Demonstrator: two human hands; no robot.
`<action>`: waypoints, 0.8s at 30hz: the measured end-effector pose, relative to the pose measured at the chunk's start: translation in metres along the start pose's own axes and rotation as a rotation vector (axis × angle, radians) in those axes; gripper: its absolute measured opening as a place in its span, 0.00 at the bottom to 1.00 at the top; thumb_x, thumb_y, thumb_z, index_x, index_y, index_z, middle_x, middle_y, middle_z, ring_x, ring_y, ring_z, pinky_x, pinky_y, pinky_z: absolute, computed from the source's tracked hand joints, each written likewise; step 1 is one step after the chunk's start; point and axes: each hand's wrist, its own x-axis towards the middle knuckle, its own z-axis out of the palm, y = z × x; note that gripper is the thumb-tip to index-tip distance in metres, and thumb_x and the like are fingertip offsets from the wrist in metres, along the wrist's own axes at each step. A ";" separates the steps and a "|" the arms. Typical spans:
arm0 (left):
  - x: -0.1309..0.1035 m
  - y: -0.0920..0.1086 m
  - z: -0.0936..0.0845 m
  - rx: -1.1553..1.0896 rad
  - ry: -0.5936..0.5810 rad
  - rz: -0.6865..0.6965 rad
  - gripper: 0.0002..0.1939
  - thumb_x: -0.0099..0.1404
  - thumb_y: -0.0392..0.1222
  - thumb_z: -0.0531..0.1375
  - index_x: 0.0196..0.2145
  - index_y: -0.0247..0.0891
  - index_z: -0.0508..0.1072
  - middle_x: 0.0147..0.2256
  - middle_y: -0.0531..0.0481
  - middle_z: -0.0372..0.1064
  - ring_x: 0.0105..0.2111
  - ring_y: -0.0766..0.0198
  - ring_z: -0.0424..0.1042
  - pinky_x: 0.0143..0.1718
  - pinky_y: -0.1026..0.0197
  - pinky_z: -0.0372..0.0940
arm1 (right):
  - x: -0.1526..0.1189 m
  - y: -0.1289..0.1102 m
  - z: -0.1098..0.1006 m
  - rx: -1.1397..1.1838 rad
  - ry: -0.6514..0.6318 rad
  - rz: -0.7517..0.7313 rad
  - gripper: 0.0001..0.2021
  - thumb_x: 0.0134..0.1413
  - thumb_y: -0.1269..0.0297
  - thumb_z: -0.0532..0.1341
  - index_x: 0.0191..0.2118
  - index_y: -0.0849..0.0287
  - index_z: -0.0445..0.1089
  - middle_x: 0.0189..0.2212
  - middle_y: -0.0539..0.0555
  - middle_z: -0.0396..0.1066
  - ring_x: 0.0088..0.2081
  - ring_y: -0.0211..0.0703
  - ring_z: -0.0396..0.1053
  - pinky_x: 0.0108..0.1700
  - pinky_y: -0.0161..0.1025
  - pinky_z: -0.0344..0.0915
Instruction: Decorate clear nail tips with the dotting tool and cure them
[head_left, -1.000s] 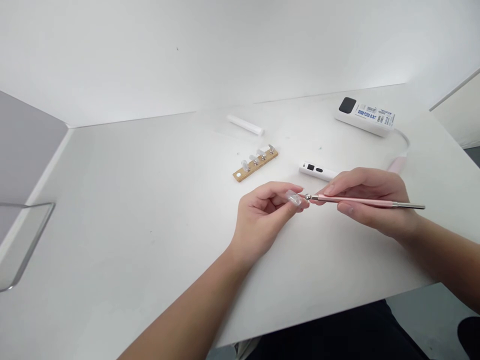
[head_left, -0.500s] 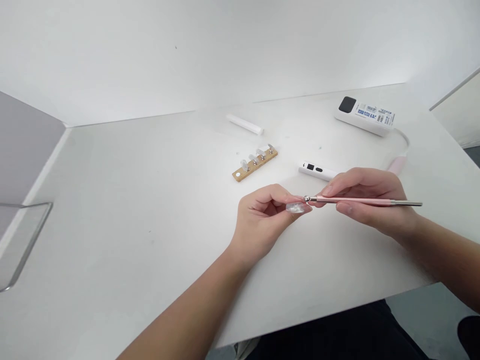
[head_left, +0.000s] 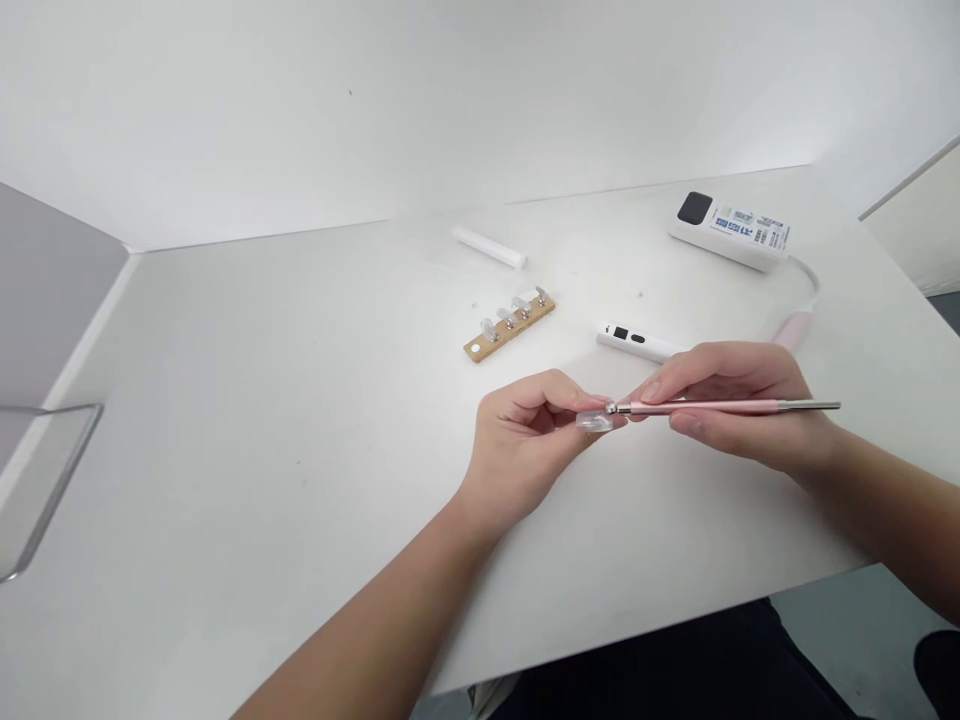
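Between the fingertips of my left hand [head_left: 521, 440] is a small clear nail tip [head_left: 595, 421], held over the table. My right hand [head_left: 739, 395] is closed around a thin pink pen-like tool [head_left: 720, 407] with silver ends. The tool lies nearly level, and its round metal end meets the edge of the nail tip. Beyond my left hand lies a wooden strip [head_left: 491, 344] bearing several clear nail tips on small metal stands, with a white dot at its near end.
A white rod [head_left: 489, 247] lies behind the strip. A white device with a small dark screen [head_left: 637, 342] lies partly behind my right hand. At the back right is a white box [head_left: 731, 235] with a cable to a pink handle [head_left: 793, 330]. A metal-edged frame [head_left: 64, 490] stands far left.
The ball end of the tool has moved slightly down and left onto the nail tip. The nail tip sits a little lower and is turned slightly. Both hands keep their hold.
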 end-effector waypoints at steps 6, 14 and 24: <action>-0.001 -0.003 -0.004 0.018 -0.007 0.014 0.06 0.58 0.38 0.78 0.29 0.41 0.84 0.29 0.50 0.82 0.32 0.59 0.85 0.36 0.60 0.82 | 0.000 0.003 -0.002 0.039 -0.052 -0.059 0.13 0.64 0.73 0.68 0.48 0.48 0.83 0.41 0.53 0.85 0.47 0.48 0.84 0.49 0.45 0.82; -0.001 -0.002 -0.001 -0.027 -0.018 0.005 0.09 0.54 0.32 0.79 0.28 0.41 0.84 0.29 0.53 0.82 0.31 0.63 0.84 0.38 0.63 0.81 | -0.001 0.000 -0.001 0.019 -0.007 0.006 0.11 0.64 0.71 0.69 0.47 0.47 0.83 0.40 0.54 0.85 0.44 0.49 0.84 0.45 0.43 0.82; -0.001 -0.002 -0.002 0.008 -0.011 0.015 0.06 0.59 0.35 0.77 0.28 0.41 0.84 0.29 0.52 0.83 0.32 0.62 0.85 0.36 0.64 0.81 | 0.001 0.005 -0.004 0.073 -0.075 -0.036 0.13 0.63 0.73 0.68 0.48 0.49 0.83 0.44 0.53 0.86 0.50 0.49 0.83 0.53 0.45 0.82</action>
